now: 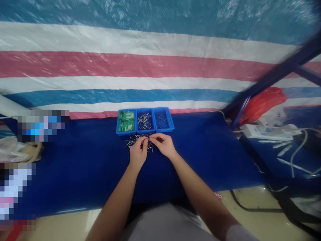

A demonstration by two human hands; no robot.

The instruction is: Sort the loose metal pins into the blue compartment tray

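Note:
Both hands meet over a loose pile of thin dark and silvery metal pins (131,141) on the blue tabletop. My left hand (138,150) is closed in a pinch, its fingertips close to those of my right hand (163,144), which also pinches. Whatever lies between the fingertips is too small to make out. Just beyond the hands stand three joined blue bins. Green packets with white labels fill the left bin (117,129). Many short metal pins lie in the middle bin (144,131), and a few similar ones in the right bin (172,124).
A striped plastic sheet (155,65) hangs behind the table (200,147). To the right are a dark metal frame (263,77), a red plastic bag (265,102), a white power strip (267,132) and cables. A beige roll (35,152) sits at the left edge; blurred blocks hide things near it.

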